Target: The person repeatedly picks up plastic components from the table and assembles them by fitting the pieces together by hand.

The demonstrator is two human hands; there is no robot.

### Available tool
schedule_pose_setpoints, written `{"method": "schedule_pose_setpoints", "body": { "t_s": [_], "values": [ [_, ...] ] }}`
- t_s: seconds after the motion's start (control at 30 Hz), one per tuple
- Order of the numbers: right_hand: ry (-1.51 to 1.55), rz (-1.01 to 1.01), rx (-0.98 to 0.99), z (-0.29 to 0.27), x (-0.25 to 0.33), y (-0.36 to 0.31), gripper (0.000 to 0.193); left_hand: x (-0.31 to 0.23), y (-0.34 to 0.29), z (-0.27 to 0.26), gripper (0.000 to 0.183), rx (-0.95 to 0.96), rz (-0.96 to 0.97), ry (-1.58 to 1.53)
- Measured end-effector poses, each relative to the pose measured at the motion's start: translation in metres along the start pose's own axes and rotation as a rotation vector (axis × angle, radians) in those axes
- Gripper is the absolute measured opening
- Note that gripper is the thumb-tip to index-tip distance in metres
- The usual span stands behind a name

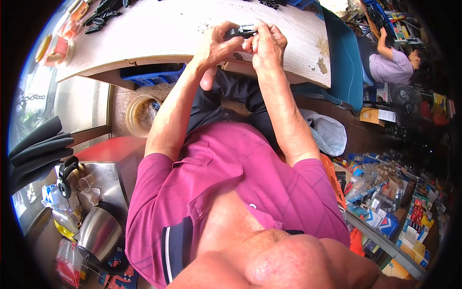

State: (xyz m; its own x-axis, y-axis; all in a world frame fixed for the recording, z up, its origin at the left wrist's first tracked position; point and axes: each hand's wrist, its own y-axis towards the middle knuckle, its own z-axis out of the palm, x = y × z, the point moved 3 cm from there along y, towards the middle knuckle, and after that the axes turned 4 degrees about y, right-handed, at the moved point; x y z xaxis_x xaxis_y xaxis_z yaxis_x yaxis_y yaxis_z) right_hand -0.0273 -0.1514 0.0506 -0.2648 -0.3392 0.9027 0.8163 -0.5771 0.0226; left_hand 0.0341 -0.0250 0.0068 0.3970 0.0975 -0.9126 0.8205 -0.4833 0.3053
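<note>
Over the front edge of the worn white table, both of my hands are at one small black part with a lighter, shiny section. My left hand is closed around its black end, thumb along the near side. The thumb and fingers of my right hand pinch at the shiny end. My fingers hide much of the part, so its exact kind cannot be made out. Several similar black parts lie in a loose pile at the table's far left.
Jars with orange-red lids stand at the table's left end. Below are a blue crate and a round bin. A teal chair stands right; beyond it, a person reaches toward shelves. A steel kettle sits lower left.
</note>
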Motion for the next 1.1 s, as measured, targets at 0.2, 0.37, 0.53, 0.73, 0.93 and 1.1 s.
{"method": "schedule_pose_setpoints", "body": {
  "t_s": [0.2, 0.37, 0.53, 0.73, 0.93, 1.1],
  "values": [
    [0.012, 0.002, 0.004, 0.0, -0.001, -0.002, 0.02, -0.007, -0.004, -0.002, 0.037, 0.024, -0.029, 0.061],
    [0.016, -0.008, 0.022, -0.001, -0.004, -0.002, 0.02, -0.01, -0.005, -0.001, 0.041, 0.016, -0.057, -0.036],
    [-0.027, 0.023, 0.005, 0.0, -0.007, -0.005, 0.018, -0.007, -0.004, -0.002, 0.034, 0.061, -0.045, -0.095],
    [-0.006, 0.02, 0.068, -0.006, -0.012, -0.002, 0.015, -0.011, -0.001, -0.002, 0.035, -0.108, -0.018, -0.033],
    [-0.143, 0.198, -0.062, -0.005, -0.009, -0.012, 0.028, -0.004, -0.003, 0.0, 0.022, -0.107, -0.157, -0.259],
    [-0.163, 0.395, 0.112, -0.011, -0.016, -0.014, 0.039, -0.007, -0.005, -0.002, 0.016, -0.061, -0.234, -0.387]
  ]
}}
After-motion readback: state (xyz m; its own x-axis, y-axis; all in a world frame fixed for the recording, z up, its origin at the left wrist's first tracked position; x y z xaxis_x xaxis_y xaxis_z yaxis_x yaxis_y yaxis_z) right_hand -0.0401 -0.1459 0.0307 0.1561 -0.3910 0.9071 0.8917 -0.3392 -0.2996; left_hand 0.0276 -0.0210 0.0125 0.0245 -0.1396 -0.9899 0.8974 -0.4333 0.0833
